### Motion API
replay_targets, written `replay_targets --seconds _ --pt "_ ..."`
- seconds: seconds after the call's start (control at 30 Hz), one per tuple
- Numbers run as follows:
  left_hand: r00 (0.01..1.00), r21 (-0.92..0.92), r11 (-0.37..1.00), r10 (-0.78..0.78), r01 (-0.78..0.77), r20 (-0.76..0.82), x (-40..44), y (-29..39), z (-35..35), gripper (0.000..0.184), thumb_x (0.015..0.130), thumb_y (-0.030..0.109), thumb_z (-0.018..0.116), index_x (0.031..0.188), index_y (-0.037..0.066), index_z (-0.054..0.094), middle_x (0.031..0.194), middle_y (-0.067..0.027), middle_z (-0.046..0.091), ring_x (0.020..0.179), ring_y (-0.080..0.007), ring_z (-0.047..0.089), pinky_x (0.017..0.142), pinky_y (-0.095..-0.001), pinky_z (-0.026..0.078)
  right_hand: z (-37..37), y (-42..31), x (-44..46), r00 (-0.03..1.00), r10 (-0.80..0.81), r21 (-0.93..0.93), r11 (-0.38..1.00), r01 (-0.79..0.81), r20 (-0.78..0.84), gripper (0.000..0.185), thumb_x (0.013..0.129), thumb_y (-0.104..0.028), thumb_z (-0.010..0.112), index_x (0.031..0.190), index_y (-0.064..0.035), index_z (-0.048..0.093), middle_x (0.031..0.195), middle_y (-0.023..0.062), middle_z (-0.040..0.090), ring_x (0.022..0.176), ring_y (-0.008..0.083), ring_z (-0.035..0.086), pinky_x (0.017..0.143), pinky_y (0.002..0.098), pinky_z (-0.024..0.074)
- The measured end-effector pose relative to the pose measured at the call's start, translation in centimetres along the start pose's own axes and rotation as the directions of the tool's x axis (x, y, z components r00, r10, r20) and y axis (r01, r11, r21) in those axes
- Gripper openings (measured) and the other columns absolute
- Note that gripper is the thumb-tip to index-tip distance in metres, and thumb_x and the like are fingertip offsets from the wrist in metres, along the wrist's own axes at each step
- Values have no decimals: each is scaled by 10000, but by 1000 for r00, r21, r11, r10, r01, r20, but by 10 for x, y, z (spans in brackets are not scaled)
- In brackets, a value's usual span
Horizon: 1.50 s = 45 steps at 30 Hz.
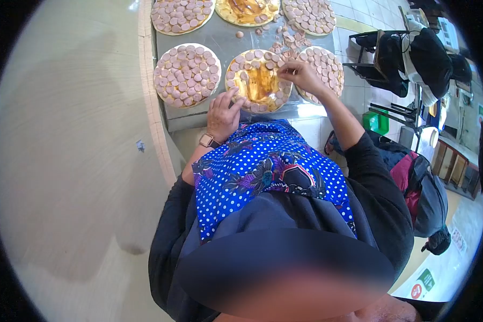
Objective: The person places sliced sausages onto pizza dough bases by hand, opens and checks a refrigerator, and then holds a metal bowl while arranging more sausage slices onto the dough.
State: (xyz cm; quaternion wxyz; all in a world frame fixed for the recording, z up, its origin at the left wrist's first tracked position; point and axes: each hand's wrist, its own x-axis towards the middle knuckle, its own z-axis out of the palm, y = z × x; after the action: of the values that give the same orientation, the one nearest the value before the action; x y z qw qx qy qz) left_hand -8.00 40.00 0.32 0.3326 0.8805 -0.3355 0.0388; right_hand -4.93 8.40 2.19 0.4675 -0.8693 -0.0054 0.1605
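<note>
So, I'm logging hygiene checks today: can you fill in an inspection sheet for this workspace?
Surface: grey metal table, partly hidden by pizzas.
Job's things: front middle pizza has sausage slices along its margin, sauce showing in the centre; back middle pizza shows mostly sauce; the four outer pizzas are thickly covered in slices.
Clutter: loose slices scattered between the two right-hand pizzas.
Hands: left hand at the front middle pizza's near-left edge; right hand pinched at its right edge, contents unclear.
Cables: nothing seen on the table.
Surroundings: tiled floor, green basket.
</note>
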Motion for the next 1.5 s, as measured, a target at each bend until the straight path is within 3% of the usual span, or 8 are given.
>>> replay_targets --seconds 0.33,0.43,0.53,0.77,1.13,1.23,1.3,1.5 --pt "1000 18 1000 7 -7 -10 -4 2 -1 332 779 68 652 1097 144 711 1343 -67 552 1156 -252 546 904 -394 423 6 6 15 997 -67 -442 896 44 -36 152 812 -168 724 928 -70 716 941 97 671 851 281 663 762 382 530" --pt "1000 28 999 -22 22 9 -8 1 -3 356 793 74 663 1136 157 707 1338 -63 553 1155 -262 539 931 -398 419 -7 27 55 994 42 -206 977 -63 -106 214 851 -261 705 996 -106 730 990 92 660 888 313 660 794 396 526" --pt "998 32 998 -50 48 35 -13 1 -2 376 811 79 672 1174 175 701 1322 -59 559 1152 -269 535 956 -403 418 -3 29 106 913 -27 -387 910 -146 -407 259 882 -315 672 1069 -145 729 1051 96 650 929 316 660 826 418 519" --pt "998 37 997 -67 67 2 -16 3 -5 414 763 66 644 1163 159 701 1370 -46 531 1164 -252 525 944 -399 410 18 28 160 831 58 -386 866 -318 -554 273 843 -333 699 1037 -141 723 1079 118 658 975 307 660 832 429 518" --pt "998 22 998 -67 67 14 -14 -2 -9 363 803 77 650 1151 164 701 1332 -57 546 1164 -259 530 949 -400 417 4 12 49 968 168 18 986 -168 -187 177 826 -185 754 940 -51 726 904 82 736 787 168 677 739 350 538" --pt "1000 14 1000 -24 24 4 -7 0 -8 355 787 74 639 1130 147 697 1349 -51 539 1166 -254 527 937 -395 417 12 12 24 977 203 -89 974 -209 -72 170 818 -203 756 926 -76 726 895 67 718 821 202 681 751 358 534" --pt "1000 13 1000 -2 2 17 5 1 -7 355 793 77 640 1137 149 692 1349 -52 539 1162 -256 530 939 -395 416 19 10 20 976 2 -361 929 -82 -217 138 806 -197 742 904 -102 722 915 59 683 860 260 676 750 375 531" --pt "993 102 990 84 -93 83 71 2 21 379 838 126 625 1205 196 685 1382 -68 514 1221 -262 489 997 -403 389 22 -8 8 945 -163 -423 906 29 -284 114 780 -148 724 885 -102 722 899 69 627 836 283 648 722 399 518"
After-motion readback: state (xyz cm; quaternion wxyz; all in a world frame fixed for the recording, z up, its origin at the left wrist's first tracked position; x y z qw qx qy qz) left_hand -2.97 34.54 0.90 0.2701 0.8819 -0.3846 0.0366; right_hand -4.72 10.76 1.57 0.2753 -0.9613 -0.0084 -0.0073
